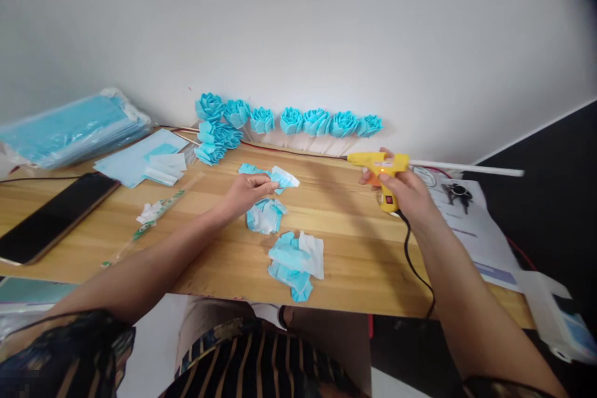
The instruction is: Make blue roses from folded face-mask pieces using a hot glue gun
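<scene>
My right hand [408,189] is wrapped round the handle of a yellow glue gun [380,163], its nozzle pointing left above the table. A black cord hangs from the handle. My left hand [252,193] is closed in a pinch on a small blue-and-white petal piece [285,179] over the wooden table. Just below it lies a pile of petal pieces [265,216], and nearer the front edge is a larger blue and white pile [296,261].
Several blue flowers [291,120] on sticks lean along the wall. At the left are a bag of blue masks [79,127], cut sheets [135,158], a black phone [56,217] and a clear wrapper [153,217]. Keys [458,194] lie on papers [480,230] at the right.
</scene>
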### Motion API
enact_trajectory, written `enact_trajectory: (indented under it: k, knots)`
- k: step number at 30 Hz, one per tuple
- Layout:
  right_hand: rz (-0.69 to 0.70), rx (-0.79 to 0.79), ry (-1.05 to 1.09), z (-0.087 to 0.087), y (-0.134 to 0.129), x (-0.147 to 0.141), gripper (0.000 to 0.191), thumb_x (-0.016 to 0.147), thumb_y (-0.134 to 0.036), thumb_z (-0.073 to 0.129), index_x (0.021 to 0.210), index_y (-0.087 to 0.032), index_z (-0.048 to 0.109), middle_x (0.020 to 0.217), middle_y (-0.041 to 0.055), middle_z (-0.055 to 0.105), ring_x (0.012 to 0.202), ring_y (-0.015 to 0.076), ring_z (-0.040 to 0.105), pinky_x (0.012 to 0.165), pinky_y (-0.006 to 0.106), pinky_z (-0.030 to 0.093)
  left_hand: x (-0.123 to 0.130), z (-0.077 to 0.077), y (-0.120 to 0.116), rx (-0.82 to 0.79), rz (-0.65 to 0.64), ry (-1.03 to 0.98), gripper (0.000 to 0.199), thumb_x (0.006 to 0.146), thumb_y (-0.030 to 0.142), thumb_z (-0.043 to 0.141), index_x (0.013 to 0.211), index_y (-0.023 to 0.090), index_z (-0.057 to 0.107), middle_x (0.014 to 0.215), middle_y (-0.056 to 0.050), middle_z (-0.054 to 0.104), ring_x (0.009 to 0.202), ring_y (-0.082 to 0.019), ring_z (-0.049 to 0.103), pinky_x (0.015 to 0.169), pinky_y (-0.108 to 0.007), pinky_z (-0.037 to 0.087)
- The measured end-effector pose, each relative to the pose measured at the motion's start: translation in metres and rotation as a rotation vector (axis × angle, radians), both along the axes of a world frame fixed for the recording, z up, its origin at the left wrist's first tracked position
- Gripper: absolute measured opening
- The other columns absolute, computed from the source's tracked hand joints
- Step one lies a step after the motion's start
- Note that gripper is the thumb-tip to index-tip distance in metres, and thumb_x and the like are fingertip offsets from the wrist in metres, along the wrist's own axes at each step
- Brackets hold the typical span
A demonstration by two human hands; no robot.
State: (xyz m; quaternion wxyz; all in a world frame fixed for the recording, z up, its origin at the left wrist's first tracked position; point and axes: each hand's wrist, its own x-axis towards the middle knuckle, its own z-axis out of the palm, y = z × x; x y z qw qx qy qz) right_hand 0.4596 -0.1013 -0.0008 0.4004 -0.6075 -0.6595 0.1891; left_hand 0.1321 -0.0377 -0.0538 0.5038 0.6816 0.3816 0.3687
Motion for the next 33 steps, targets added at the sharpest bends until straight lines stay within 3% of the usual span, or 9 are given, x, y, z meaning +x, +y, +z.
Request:
enact_trajectory:
  k: [3, 7, 14, 25, 33]
  knots:
    - [0.096, -0.054, 0.452, 0.006, 0.005, -0.028, 0.05, 0.085, -0.052, 0.058, 0.123, -0.019, 0.062, 0.087, 0.0077, 0.07, 0.081, 0.0242, 0.069, 0.063, 0.034, 0.055, -0.001, 0.001, 0.001, -0.004, -0.007, 0.026, 0.048, 0.075, 0.059, 0.064, 0.06, 0.015, 0.056, 0.06, 0.002, 0.042, 0.058, -0.009, 0.037, 0.054, -0.024, 0.028]
    - [0.243, -0.157, 0.609, -0.007, 0.008, -0.061, 0.057, 0.084, -0.062, 0.058, 0.121, -0.019, 0.064, 0.08, 0.0065, 0.069, 0.074, 0.0226, 0.068, 0.061, 0.034, 0.055, -0.002, 0.002, 0.002, 0.027, -0.015, 0.044, 0.047, 0.076, 0.057, 0.066, 0.057, 0.015, 0.055, 0.059, 0.002, 0.041, 0.059, -0.01, 0.038, 0.053, -0.023, 0.028]
    - [0.389, -0.269, 0.74, -0.033, -0.004, -0.073, 0.063, 0.084, -0.068, 0.057, 0.121, -0.018, 0.065, 0.079, 0.0067, 0.066, 0.071, 0.0217, 0.064, 0.058, 0.034, 0.052, -0.003, 0.0, 0.003, 0.09, -0.069, 0.029, 0.048, 0.08, 0.057, 0.067, 0.061, 0.014, 0.062, 0.062, 0.001, 0.048, 0.059, -0.01, 0.043, 0.056, -0.024, 0.034]
    - [0.468, -0.272, 0.754, -0.041, -0.005, -0.072, 0.054, 0.088, -0.06, 0.059, 0.121, -0.018, 0.065, 0.077, 0.0051, 0.063, 0.069, 0.0191, 0.06, 0.064, 0.036, 0.051, -0.001, 0.0, 0.001, 0.15, -0.171, 0.056, 0.042, 0.084, 0.05, 0.067, 0.062, 0.015, 0.064, 0.062, 0.001, 0.05, 0.062, -0.011, 0.047, 0.063, -0.025, 0.04]
    - [0.491, -0.258, 0.698, -0.037, -0.007, -0.076, 0.052, 0.089, -0.06, 0.057, 0.119, -0.018, 0.065, 0.069, 0.0024, 0.06, 0.065, 0.017, 0.057, 0.064, 0.033, 0.05, -0.001, 0.0, 0.002, 0.206, -0.222, 0.073, 0.043, 0.088, 0.045, 0.065, 0.058, 0.015, 0.059, 0.061, 0.002, 0.047, 0.06, -0.01, 0.045, 0.062, -0.025, 0.039]
